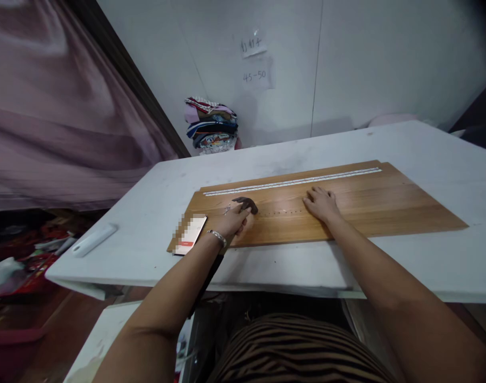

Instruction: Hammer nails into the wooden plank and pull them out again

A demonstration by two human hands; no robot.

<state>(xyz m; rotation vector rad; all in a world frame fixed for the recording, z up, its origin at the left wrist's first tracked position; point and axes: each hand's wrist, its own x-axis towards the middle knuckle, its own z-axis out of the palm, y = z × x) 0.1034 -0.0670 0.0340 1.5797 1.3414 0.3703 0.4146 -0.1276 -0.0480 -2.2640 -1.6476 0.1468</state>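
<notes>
My left hand (pixel 237 221) is closed around a claw hammer (pixel 246 204) close to its dark head. The hammer's black handle runs back under my forearm. Under both hands lies a wooden board (pixel 394 213). My right hand (pixel 321 205) rests on the board with its fingers spread, holding nothing. Between the hands, a row of small nails (pixel 285 213) shows as dots in the wood. A few loose nails (pixel 227 208) lie just left of the hammer head. A long white measuring strip (pixel 291 182) stretches along the board's far side.
The board sits on a white table (pixel 139 213). A phone (pixel 192 234) lies on the board's left end. A white elongated object (pixel 94 240) is near the table's left edge. Folded fabrics (pixel 211 123) are stacked by the wall, and a pink curtain (pixel 67 96) hangs left.
</notes>
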